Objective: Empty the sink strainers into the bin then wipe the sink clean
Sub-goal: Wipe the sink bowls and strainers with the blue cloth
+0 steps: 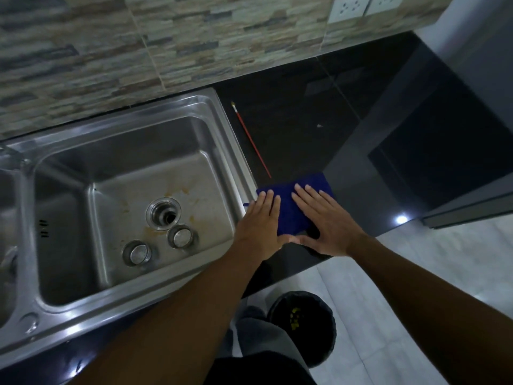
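A steel sink (227, 140) fills the left of the view; its right basin has brownish stains around the open drain (163, 213). Two round metal strainers lie on the basin floor, one (181, 236) just right of the drain and one (137, 252) nearer me. A folded blue cloth (291, 209) lies on the black counter right beside the sink rim. My left hand (259, 227) and my right hand (326, 220) both press flat on the cloth, fingers spread and extended. A black bin (302, 320) stands on the floor below the counter edge.
A thin red brush (251, 138) lies on the black counter (305, 112) beyond the cloth. A second basin (8, 218) shows at the far left. A tiled wall with sockets (349, 5) runs behind. Pale floor tiles (416, 273) lie at the right.
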The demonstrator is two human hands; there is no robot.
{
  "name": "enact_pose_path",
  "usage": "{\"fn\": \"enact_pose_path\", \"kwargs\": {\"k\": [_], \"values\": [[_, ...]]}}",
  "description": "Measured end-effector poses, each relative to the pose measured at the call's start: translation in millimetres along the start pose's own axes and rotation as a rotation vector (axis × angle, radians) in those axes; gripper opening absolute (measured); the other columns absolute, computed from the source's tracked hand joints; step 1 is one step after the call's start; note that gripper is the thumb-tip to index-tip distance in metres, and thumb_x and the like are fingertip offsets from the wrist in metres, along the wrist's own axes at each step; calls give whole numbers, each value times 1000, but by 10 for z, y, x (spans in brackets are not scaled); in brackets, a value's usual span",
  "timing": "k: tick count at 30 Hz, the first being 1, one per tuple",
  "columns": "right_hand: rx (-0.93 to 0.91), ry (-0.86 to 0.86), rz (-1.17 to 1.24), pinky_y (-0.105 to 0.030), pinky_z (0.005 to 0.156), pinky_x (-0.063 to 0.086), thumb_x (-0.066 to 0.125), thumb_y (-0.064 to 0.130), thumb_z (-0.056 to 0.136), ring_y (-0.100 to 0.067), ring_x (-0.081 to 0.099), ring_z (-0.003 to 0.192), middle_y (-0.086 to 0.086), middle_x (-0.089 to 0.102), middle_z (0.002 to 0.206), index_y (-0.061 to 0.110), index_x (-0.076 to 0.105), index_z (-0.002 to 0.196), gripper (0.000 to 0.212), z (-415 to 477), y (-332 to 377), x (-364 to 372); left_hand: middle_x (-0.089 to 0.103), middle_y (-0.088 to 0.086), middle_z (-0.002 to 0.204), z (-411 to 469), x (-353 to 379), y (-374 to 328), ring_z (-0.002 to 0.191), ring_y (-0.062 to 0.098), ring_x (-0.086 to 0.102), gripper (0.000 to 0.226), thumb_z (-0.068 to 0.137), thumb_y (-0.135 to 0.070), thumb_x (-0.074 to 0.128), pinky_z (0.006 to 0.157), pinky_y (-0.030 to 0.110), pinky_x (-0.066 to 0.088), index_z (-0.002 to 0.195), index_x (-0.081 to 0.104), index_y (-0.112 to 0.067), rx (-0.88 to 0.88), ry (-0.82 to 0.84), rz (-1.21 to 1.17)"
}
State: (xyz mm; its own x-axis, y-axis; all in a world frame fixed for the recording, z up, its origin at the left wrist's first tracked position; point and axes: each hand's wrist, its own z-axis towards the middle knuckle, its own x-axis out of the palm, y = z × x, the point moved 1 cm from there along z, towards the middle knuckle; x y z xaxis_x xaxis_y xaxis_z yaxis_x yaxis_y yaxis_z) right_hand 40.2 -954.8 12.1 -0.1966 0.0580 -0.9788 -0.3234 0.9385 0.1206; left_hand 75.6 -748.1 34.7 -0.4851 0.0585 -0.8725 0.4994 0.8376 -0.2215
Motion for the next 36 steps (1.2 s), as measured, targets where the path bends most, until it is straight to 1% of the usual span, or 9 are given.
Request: {"fn": "enact_pose_path", "kwargs": {"k": [5,9,11,15,20,25,28,30,36], "values": [[-6,-34,26,-38,122,6,24,72,98,-14,-4,155,8,-6,168,29,1,160,79,-34,-65,24,-1,16,168,143,-51,32,156,29,0,77,105,-46,36,127,42,6,159,1,-5,35,-27,125],[-3,-55,-7,-36,111,30,21,62,102,-17,21,150,6,16,166,30,19,158,65,-3,-80,-68,9,19,167,221,-37,90,155,32,11,61,109,-32,30,126,42,11,158,8,-3,76,-42,181],[30,-72,-23,-41,111,36,32,60,98,-20,31,146,2,29,162,28,29,155,66,55,-22,-120,10,18,167,253,-44,127,155,32,12,59,109,-30,29,124,43,14,158,11,-3,96,-29,164],[57,-92,0,-41,123,16,46,59,92,-22,22,151,-2,26,163,21,29,155,76,248,198,-164,18,11,167,201,-67,257,154,25,18,54,109,-30,32,123,39,18,157,22,-9,160,-60,37],[34,-51,115,-39,127,6,52,29,100,-20,12,154,-6,20,166,13,21,158,67,309,348,-100,19,7,167,14,-125,324,155,17,14,54,109,-28,34,126,33,12,158,21,-11,155,-103,-248],[55,-70,267,-38,126,17,55,3,94,-20,20,153,-7,18,166,14,27,157,70,250,510,-204,4,7,169,-222,-58,310,156,16,1,63,108,-34,31,124,28,-1,160,5,-8,93,-159,-136],[110,-74,364,-37,117,34,54,3,96,-21,31,148,-2,17,167,14,31,155,65,257,676,-301,-2,9,169,-381,-86,486,156,18,-2,71,106,-43,29,126,33,0,160,0,-8,27,-136,-80],[130,-69,419,-37,115,37,55,4,96,-21,36,145,1,15,167,13,33,154,63,306,806,-370,-6,9,169,-548,-106,737,156,20,-5,74,105,-45,31,127,36,0,160,-3,-8,-35,-89,-76],[14,-91,508,-41,115,39,59,-1,91,-27,46,139,-1,27,163,9,39,150,63,681,1451,-522,5,12,169,-1288,-136,1674,156,24,2,66,107,-42,29,127,39,4,160,10,-7,-254,-148,-116]]}}
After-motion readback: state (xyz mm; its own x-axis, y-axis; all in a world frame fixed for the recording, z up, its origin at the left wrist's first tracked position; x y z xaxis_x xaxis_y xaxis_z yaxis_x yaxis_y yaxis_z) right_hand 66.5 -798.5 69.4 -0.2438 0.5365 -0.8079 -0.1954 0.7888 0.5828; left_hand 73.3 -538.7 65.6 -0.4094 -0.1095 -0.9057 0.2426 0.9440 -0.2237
